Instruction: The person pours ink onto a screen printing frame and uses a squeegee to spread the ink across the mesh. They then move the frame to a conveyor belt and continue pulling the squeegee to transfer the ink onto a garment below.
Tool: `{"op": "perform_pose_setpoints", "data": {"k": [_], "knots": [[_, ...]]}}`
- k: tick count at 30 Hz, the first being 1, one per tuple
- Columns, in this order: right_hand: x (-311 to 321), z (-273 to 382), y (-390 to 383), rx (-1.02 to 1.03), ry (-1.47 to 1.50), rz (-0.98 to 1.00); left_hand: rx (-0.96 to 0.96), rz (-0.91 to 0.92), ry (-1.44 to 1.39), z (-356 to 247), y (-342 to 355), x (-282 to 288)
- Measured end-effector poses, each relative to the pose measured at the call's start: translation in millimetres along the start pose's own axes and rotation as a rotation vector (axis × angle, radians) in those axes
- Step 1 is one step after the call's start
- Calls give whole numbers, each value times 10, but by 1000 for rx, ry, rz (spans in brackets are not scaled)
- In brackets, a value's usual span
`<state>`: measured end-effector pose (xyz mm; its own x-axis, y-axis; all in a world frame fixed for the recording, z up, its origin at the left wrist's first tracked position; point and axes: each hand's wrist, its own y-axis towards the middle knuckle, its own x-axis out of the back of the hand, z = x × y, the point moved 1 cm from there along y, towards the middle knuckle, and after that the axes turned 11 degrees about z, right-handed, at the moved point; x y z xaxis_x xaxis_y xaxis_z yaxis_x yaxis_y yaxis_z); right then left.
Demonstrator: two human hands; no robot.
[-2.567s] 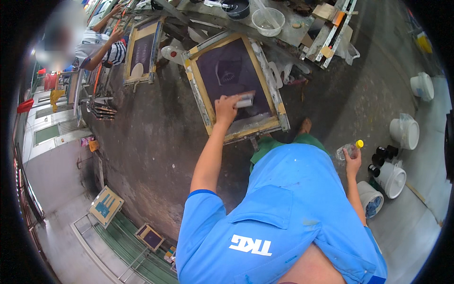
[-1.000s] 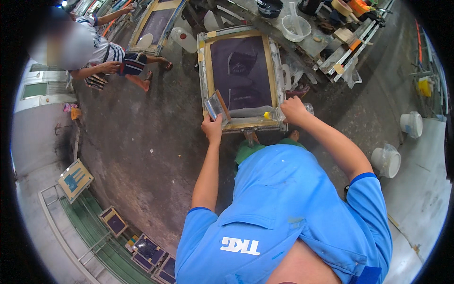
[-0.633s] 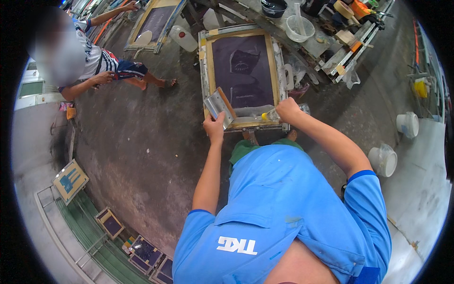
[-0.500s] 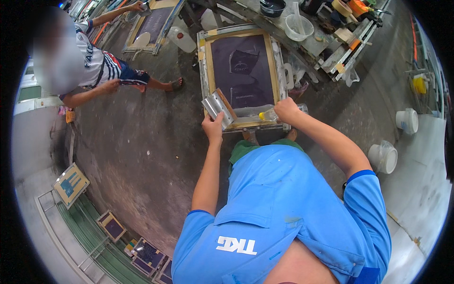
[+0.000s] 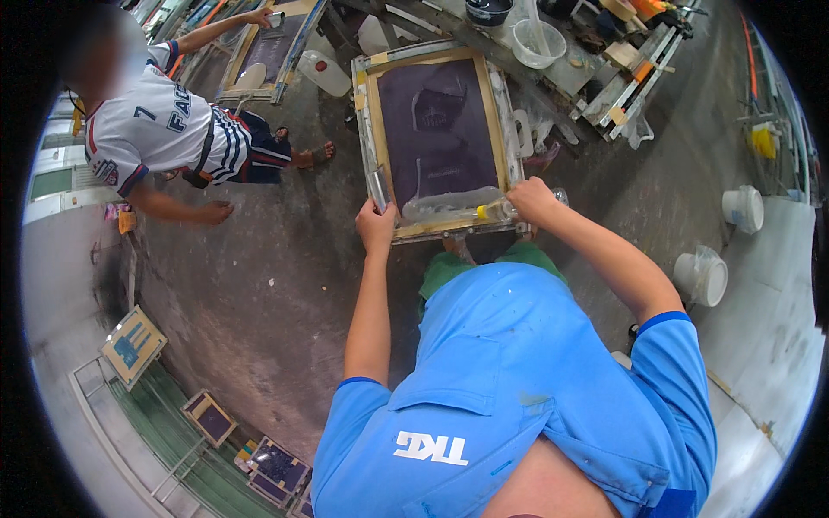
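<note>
Yellow-capped bottle (image 5: 496, 210): middle hidden by right hand's (image 5: 534, 203) fingers.
Squeegee (image 5: 378, 185): lower end hidden by left hand's (image 5: 376, 227) fingers.
Black bowl (image 5: 489, 12): cropped at top, beyond right fingers.
Co-worker (image 5: 168, 125): face blurred, left of left fingers.

Left of your left hand (image 5: 376, 226): room over floor (image 5: 276, 242) up to co-worker (image 5: 183, 129). Bench (image 5: 580, 86) blocks past screen frame (image 5: 376, 121), far right.

Table (image 5: 566, 85): grey, cluttered; a black bowl (image 5: 489, 10), a clear tub (image 5: 537, 48) and a wooden block (image 5: 622, 56) sit on it.
Screen frame (image 5: 496, 112): a whitish, translucent strip (image 5: 453, 205) lies along its near edge.
Floor (image 5: 259, 233): dark, stained, with scattered pale specks; two white buckets (image 5: 701, 278) stand near the right wall.
</note>
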<state>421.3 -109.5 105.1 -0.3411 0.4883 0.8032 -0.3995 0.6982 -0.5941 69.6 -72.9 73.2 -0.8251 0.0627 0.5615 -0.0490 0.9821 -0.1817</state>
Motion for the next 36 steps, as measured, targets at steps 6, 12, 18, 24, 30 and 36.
{"op": "perform_pose_setpoints", "data": {"k": [6, 12, 18, 24, 30, 36], "knots": [[-54, -272, -313, 12, 64, 6, 28, -118, 92, 30, -125, -302], [-213, -557, -689, -17, 212, -291, -45, -79, -9, -386, -255, -908], [-8, -777, -1105, -39, 752, -690, -78, -13, -297, -920, -409, -1491], [678, -1512, -1146, -180, 1066, -1066, -41, 117, -219, -794, -568, -1616], [937, -2813, -475, -224, 1222, -1231, 16, -96, -78, -396, -420, -1037], [865, -3265, 112, -275, 1181, -1300, 103, -343, 161, -194, -409, -616]]}}
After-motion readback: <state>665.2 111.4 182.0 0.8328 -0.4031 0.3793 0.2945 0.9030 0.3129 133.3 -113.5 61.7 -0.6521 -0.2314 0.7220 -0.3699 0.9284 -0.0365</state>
